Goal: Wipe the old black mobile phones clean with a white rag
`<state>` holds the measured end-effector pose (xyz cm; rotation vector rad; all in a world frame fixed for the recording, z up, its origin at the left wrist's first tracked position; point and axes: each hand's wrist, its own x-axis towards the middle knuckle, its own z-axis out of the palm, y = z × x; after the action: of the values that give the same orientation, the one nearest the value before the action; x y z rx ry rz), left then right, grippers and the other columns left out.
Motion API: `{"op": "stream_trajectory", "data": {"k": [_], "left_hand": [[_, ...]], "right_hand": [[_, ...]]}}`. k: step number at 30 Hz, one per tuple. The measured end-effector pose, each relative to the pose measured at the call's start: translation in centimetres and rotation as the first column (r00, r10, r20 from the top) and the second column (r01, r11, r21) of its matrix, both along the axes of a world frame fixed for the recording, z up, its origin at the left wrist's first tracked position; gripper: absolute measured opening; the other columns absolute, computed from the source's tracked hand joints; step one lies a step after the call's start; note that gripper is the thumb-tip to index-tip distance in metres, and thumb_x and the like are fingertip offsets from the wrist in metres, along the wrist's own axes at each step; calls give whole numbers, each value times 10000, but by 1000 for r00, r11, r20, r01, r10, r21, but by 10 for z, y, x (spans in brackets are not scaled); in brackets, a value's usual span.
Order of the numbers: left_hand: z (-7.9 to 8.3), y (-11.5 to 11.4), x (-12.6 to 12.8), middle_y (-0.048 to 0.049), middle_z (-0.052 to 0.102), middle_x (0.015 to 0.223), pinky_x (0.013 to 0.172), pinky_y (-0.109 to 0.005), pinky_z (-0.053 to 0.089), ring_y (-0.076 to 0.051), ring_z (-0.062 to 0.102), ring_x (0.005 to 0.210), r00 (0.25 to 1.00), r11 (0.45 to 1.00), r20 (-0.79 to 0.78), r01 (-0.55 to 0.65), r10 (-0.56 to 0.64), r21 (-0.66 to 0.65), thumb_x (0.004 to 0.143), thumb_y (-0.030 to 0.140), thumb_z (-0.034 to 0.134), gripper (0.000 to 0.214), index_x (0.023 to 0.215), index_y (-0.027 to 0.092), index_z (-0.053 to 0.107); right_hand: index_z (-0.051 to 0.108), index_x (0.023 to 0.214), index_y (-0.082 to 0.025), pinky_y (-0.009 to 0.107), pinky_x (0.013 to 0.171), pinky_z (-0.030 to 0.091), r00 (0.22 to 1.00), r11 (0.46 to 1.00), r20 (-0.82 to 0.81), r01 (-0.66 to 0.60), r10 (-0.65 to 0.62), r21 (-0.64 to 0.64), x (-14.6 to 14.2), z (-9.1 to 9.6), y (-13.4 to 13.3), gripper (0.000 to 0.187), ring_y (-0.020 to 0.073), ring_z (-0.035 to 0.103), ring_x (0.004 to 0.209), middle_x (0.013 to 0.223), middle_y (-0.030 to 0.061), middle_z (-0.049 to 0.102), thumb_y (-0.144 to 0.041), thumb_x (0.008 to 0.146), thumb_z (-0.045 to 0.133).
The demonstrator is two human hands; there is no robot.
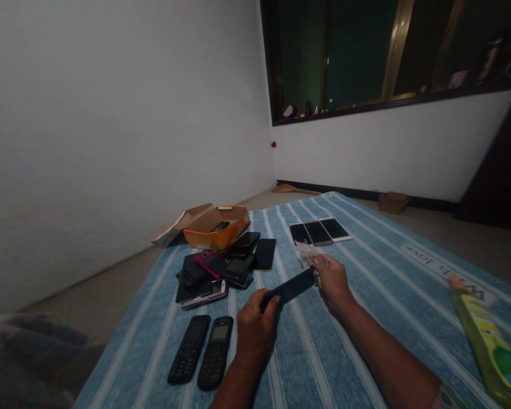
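A dark smartphone (293, 287) is held tilted above the striped cloth, between both hands. My left hand (255, 324) is closed around its near left end, thumb on top. At the far right end, my right hand (332, 278) is closed on a crumpled whitish wipe (306, 254), pressed against the phone's edge; whether it is paper or fabric I cannot tell. Beside my left hand lie two black keypad phones, one (189, 349) farther left and one (215, 353) nearer. Beyond my right hand, three smartphones (318, 233) lie in a row, screens up.
A heap of phones (213, 270) lies at the left of the striped tablecloth (145, 352). Behind it stands an open orange cardboard box (213, 234) with a phone inside. A yellow-green bottle (489, 346) lies at the right edge. A white wall borders the left.
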<state>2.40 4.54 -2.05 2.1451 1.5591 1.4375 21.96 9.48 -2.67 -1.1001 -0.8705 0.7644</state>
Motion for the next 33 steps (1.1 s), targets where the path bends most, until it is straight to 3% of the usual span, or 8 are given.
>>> {"op": "stream_trajectory", "data": {"k": [7,12,16,21,28,33], "left_hand": [[-8,2,-2,-78,741,856,712,-264,595,-196,736,783,981,943,-190,92,-31,320,946,295,495,208,1005,146,628],[-13,2,-3,-105,742,906,738,-284,610,-211,739,816,943,892,-332,150,1,427,943,203,483,159,1048,153,592],[-15,-6,2,-106,738,923,751,-303,617,-211,733,839,903,900,-427,223,-46,375,908,103,455,157,981,174,574],[-16,-14,5,-129,723,1018,805,-378,616,-250,712,935,867,917,-482,290,-129,276,848,105,499,206,1031,167,571],[-14,-18,5,-151,703,1078,828,-457,604,-287,685,987,862,928,-462,323,-209,183,794,157,604,268,1061,158,588],[-10,-19,7,-148,706,1070,837,-436,601,-276,690,981,901,931,-374,307,-218,197,830,232,618,255,1076,170,599]], "right_hand": [[720,898,-168,288,629,474,978,996,-192,72,-79,-45,10,-2,5,289,167,629,656,754,21,710,-340,667,694],[715,813,-162,274,597,493,949,1000,-315,29,-31,-11,10,-2,5,286,141,616,586,677,1,678,-379,628,738],[688,781,-162,267,538,500,915,1000,-404,2,1,8,10,1,5,300,137,611,531,632,-7,661,-396,607,762],[651,759,-162,276,484,514,872,999,-486,-51,52,17,14,4,5,264,158,625,515,617,1,661,-374,633,747],[653,821,-148,319,511,559,827,989,-546,-143,133,25,15,5,4,246,202,676,578,666,39,692,-378,737,686],[661,808,-146,327,525,563,816,979,-546,-201,189,39,12,9,-1,246,210,678,581,671,52,699,-376,736,711]]}}
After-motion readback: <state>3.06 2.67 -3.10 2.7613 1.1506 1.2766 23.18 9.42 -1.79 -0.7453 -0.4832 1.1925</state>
